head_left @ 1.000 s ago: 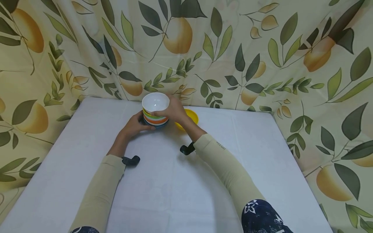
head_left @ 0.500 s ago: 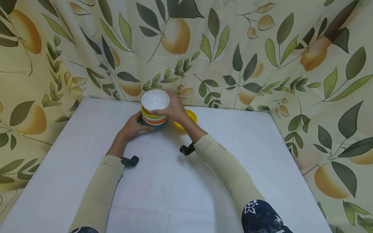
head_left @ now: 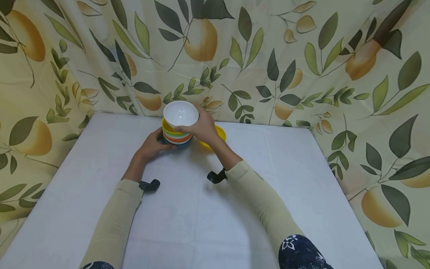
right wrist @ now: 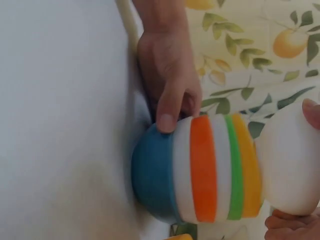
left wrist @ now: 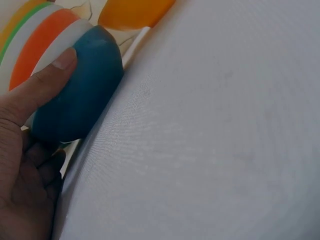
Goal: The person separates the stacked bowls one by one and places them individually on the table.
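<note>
A stack of nested bowls stands on the table's far side, with a blue bowl (right wrist: 152, 175) at the bottom. Above it show white, orange (right wrist: 203, 170), white and green bands, then a yellow bowl (head_left: 168, 127) on top. My left hand (head_left: 150, 145) grips the stack low down, its thumb lying on the blue bowl in the left wrist view. With my right hand (head_left: 205, 126) I pinch a white bowl (head_left: 181, 112) by its side. This bowl is tilted over the stack, its inside facing the head camera, and its base overlaps the yellow bowl's rim.
Another yellow bowl (head_left: 220, 132) sits on the table just right of the stack, partly hidden by my right wrist. White cloth covers the table (head_left: 188, 209). A fruit-patterned curtain (head_left: 248, 82) hangs right behind its far edge.
My right hand has raised the white bowl a little off the stack, so more of the yellow bowl beneath shows. The left hand keeps its hold on the stack.
</note>
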Demonstrator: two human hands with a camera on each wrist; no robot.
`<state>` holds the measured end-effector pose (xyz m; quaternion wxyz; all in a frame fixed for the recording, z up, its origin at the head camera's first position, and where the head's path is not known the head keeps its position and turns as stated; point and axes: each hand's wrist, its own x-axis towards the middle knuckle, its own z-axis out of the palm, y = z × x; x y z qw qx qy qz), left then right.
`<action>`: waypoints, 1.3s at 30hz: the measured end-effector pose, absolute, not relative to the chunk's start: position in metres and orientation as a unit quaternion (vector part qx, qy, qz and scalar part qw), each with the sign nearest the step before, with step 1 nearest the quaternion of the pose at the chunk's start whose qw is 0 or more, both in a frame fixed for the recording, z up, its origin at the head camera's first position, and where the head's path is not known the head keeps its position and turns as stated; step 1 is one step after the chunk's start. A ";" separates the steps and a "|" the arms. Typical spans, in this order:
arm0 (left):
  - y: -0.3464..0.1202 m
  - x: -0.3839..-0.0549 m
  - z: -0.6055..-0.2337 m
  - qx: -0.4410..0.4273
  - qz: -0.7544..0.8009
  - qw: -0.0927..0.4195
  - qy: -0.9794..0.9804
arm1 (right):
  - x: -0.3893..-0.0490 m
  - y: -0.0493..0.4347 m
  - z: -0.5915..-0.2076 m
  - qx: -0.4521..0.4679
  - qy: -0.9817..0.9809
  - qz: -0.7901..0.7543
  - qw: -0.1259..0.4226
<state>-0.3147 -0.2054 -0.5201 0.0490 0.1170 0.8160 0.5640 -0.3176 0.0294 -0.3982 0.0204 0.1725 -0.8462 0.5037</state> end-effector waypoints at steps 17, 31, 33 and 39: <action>-0.204 -0.313 -0.518 0.109 0.562 0.051 0.818 | -0.278 0.062 -0.367 0.160 -0.828 0.534 0.057; -0.204 -0.314 -0.518 0.093 0.561 0.058 0.820 | -0.261 0.110 -0.374 0.111 -0.831 0.541 0.065; -0.204 -0.314 -0.518 0.093 0.559 0.060 0.822 | -0.260 0.117 -0.377 0.101 -0.831 0.543 0.069; -0.204 -0.314 -0.517 0.092 0.558 0.060 0.822 | -0.259 0.134 -0.386 0.077 -0.832 0.543 0.085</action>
